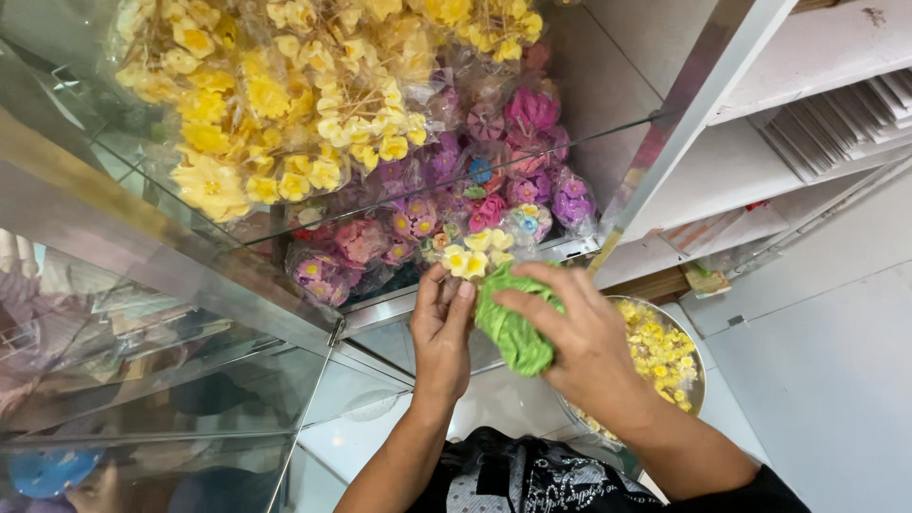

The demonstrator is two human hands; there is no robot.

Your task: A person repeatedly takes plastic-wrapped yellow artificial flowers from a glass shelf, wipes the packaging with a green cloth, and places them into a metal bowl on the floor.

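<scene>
The right hand [584, 347] hides much of the metal bowl [698, 366].

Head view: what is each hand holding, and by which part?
Left hand pinches the small yellow flower bunch just below its blooms; right hand grips the green wrap around its stems.

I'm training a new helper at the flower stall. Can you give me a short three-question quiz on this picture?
1. True or false: the left hand holds a small bunch of yellow flowers.
2. What colour is the bundle gripped by the right hand?
3. Where is the metal bowl of yellow blossoms: A) above the glass shelf, B) below the right hand, C) left of the left hand?

Key: 1 true; 2 green; 3 B.
</scene>
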